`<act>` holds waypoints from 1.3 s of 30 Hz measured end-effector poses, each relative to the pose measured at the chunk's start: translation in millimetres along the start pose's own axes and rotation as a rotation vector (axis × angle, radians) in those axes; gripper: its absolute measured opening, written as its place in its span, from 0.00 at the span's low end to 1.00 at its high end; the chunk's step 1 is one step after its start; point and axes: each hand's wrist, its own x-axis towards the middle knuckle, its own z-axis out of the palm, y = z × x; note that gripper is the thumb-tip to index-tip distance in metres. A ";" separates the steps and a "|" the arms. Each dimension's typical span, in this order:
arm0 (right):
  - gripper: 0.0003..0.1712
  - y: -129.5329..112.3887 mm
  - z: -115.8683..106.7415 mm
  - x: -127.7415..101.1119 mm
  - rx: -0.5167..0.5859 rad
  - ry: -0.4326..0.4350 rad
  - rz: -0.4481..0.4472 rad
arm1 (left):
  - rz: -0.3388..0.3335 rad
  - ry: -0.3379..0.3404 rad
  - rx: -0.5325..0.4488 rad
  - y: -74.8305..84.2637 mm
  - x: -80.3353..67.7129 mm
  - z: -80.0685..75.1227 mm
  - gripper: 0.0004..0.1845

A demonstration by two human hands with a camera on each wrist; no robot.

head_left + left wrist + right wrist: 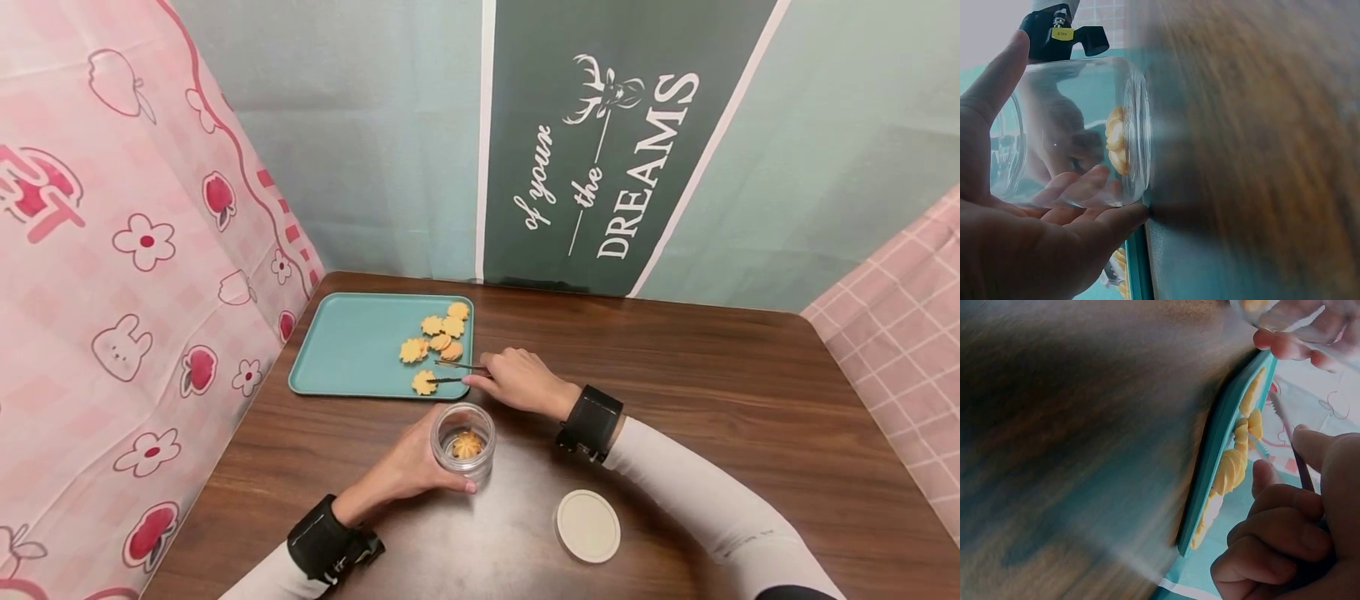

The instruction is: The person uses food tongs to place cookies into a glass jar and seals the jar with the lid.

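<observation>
A clear glass jar (462,440) stands on the wooden table with one flower-shaped cookie (467,445) inside. My left hand (408,467) grips the jar (1075,131) from its left side. My right hand (517,381) holds metal tongs (457,372), whose tips reach over the near right corner of a teal tray (352,346) at a cookie (424,382). Several more yellow cookies (441,332) lie on the tray's right part. In the right wrist view the tongs (1291,440) run past my curled fingers (1285,531) towards the cookies (1235,465).
A round white lid (588,525) lies flat on the table to the right of the jar. Pink patterned cloth (112,275) hangs close on the left, and a green backdrop (600,142) closes the far side. Brown tabletop (750,400) stretches to the right.
</observation>
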 end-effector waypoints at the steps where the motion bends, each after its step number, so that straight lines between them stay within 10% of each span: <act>1: 0.23 -0.5 0.8 0.4 0.011 -0.004 0.006 | 0.001 0.000 0.000 0.1 0.1 -0.1 0.54; 16: 0.25 -6.2 6.6 6.0 0.104 -0.096 0.029 | -0.003 0.000 0.011 0.7 -0.8 -0.3 0.56; 39: 0.26 -7.0 9.2 8.1 0.227 -0.014 -0.078 | 0.000 -0.007 0.001 1.1 0.2 -0.1 0.55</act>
